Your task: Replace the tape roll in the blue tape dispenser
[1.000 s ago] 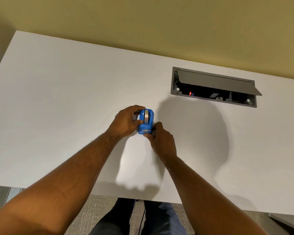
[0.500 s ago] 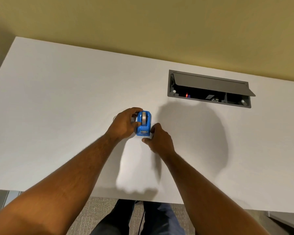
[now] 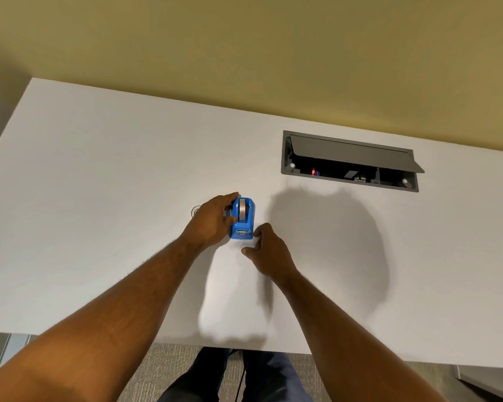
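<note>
The blue tape dispenser (image 3: 243,218) stands on the white table (image 3: 99,198), its cutter end toward me. A grey tape roll (image 3: 242,210) sits in its slot. My left hand (image 3: 212,220) grips the dispenser's left side, thumb on the roll's near edge and fingers over the far end. My right hand (image 3: 266,250) hovers just below and right of the cutter end, fingers loosely curled and apart, holding nothing. A small clear ring, perhaps a tape core (image 3: 195,210), peeks out behind my left hand, mostly hidden.
A grey cable box (image 3: 349,161) with its lid raised is sunk into the table at the back right. A yellow wall runs behind the table. The table's near edge is by my legs.
My right hand has let go of the dispenser's cutter end and drawn back toward me. My left hand keeps its grip on the dispenser.
</note>
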The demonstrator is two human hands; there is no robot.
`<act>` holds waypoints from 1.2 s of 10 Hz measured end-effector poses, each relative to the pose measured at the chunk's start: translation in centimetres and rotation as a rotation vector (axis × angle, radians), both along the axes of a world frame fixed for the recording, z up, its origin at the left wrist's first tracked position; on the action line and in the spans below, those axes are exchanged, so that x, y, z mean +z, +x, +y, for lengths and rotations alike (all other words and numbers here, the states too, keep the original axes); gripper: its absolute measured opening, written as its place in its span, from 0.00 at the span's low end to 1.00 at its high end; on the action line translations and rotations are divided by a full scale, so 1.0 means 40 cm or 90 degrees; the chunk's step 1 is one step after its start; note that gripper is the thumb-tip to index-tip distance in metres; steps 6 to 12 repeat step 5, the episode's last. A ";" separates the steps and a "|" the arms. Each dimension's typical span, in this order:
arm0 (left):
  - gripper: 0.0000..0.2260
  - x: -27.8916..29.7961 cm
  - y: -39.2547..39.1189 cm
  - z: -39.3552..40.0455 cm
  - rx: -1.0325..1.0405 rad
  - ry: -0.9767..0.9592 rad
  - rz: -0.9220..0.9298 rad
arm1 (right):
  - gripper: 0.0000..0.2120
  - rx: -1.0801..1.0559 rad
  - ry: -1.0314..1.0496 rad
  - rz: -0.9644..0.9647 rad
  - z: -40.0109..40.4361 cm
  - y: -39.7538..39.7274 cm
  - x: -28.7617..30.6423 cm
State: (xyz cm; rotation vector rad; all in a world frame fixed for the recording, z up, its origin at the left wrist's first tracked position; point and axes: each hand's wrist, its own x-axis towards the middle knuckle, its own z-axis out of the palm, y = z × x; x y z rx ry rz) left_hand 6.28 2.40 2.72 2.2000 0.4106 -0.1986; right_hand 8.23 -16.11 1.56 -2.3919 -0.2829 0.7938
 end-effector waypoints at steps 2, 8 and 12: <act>0.23 0.011 -0.016 0.002 -0.005 -0.004 0.013 | 0.18 0.029 -0.027 0.004 0.002 0.007 0.023; 0.23 0.098 -0.037 0.001 -0.021 0.080 0.029 | 0.31 0.150 -0.113 -0.072 -0.014 0.020 0.129; 0.23 0.098 -0.037 0.001 -0.021 0.080 0.029 | 0.31 0.150 -0.113 -0.072 -0.014 0.020 0.129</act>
